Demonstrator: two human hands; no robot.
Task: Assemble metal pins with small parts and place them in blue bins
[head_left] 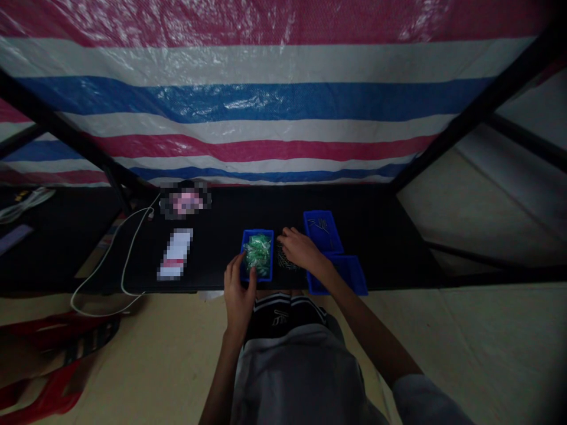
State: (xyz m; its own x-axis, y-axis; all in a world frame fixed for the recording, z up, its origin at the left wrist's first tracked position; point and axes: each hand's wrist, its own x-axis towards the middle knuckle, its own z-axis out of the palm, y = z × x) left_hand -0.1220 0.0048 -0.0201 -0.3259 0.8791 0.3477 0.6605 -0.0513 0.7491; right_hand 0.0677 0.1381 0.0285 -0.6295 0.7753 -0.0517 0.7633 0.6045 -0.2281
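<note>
A small blue tray (271,257) holds a heap of little clear plastic packets with green in them (258,252). My left hand (238,290) is at its near left corner, thumb and fingers apart, touching the rim. Just right of the tray, a loose pile of thin metal pieces (287,260), like small screws or pins, lies on the black table. Over the far side of that pile is my right hand (299,247), fingers bent down and drawn together. What is between those fingertips is too small to make out.
Right of the pile stand a blue tray (330,239) with a few thin metal pieces and a nearer blue tray (357,277), partly behind my right forearm. A blurred white item (176,254) and a white cable (126,260) lie left. Striped sheeting (283,100) hangs behind the table.
</note>
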